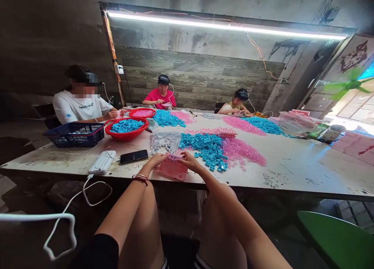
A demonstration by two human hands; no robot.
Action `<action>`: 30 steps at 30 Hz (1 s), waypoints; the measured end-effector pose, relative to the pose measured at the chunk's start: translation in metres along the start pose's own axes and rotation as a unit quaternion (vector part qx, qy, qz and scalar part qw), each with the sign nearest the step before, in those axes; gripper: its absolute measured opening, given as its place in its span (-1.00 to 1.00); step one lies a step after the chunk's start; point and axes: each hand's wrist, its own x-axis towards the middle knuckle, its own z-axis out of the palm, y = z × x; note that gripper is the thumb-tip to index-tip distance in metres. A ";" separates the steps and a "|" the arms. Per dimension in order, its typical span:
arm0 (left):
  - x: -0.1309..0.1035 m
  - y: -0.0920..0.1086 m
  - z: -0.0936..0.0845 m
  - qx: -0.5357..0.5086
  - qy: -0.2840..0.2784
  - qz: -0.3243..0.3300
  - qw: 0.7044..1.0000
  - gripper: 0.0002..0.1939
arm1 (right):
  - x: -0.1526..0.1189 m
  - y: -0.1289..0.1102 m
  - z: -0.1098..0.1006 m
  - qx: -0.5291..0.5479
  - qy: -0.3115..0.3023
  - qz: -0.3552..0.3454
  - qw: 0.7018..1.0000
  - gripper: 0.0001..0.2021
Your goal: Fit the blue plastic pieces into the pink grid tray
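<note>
At the near table edge my left hand is closed on the left end of a small pink plastic piece with purplish spots along it. My right hand has its fingers pinched at the right end of the same piece. Beneath both hands lie flat pink plastic panels. Just behind, a clear plastic bag holds small grey bits. Right of it is a heap of blue plastic parts, touching a pile of small clear pink pieces.
Left of my hands are a black phone, a white power bank with a cable, a red basin of blue parts and a dark blue basket. Several co-workers sit around the table. A green seat stands at lower right.
</note>
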 end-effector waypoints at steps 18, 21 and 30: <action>-0.003 0.011 0.002 0.065 0.016 0.211 0.975 -0.51 | -0.019 -0.026 0.000 0.200 -0.216 0.041 0.955 -0.61; -0.004 0.010 0.002 0.073 0.012 0.209 0.975 -0.50 | -0.022 -0.030 0.002 0.227 -0.228 0.048 0.946 -0.64; 0.000 0.007 0.005 0.075 -0.006 0.200 0.977 -0.44 | -0.022 -0.025 0.017 0.219 -0.158 0.087 0.959 -0.76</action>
